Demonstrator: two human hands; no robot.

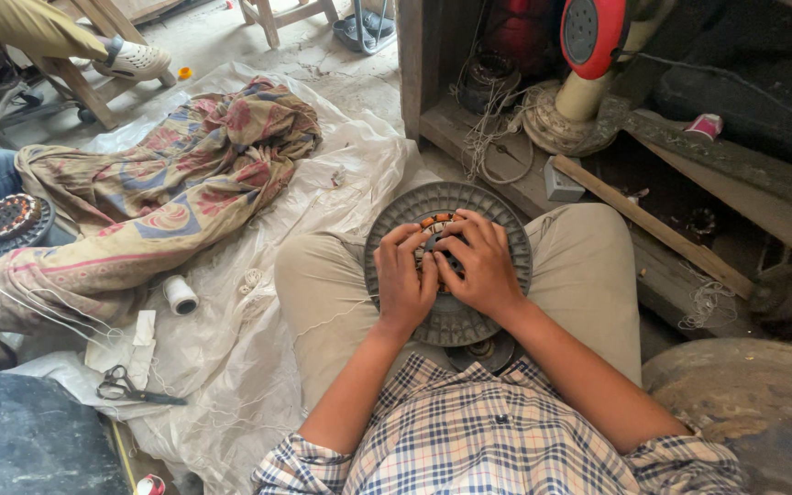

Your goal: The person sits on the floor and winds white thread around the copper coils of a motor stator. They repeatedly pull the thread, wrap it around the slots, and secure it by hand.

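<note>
Both hands on one grey round motor stator disc (pixel 447 316) resting in the lap: left hand (pixel 403 282) and right hand (pixel 477 266), fingers (pixel 414 240) curled, press its copper-wound centre. One thread spool (pixel 179 295), one pair of scissors (pixel 130 386) lie left.

Hands on a round motor part

A round grey motor housing (pixel 448 261) is held on the lap, pressed by the left hand (pixel 404 280) and right hand (pixel 476 264) over what may be copper windings (pixel 435 221). Scissors (pixel 130 386) and a thread spool (pixel 180 295) are seen nearby.

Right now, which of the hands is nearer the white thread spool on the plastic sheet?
Left. The left hand rests on the grey motor disc, on the side toward the thread spool; the right hand lies farther away.
</note>
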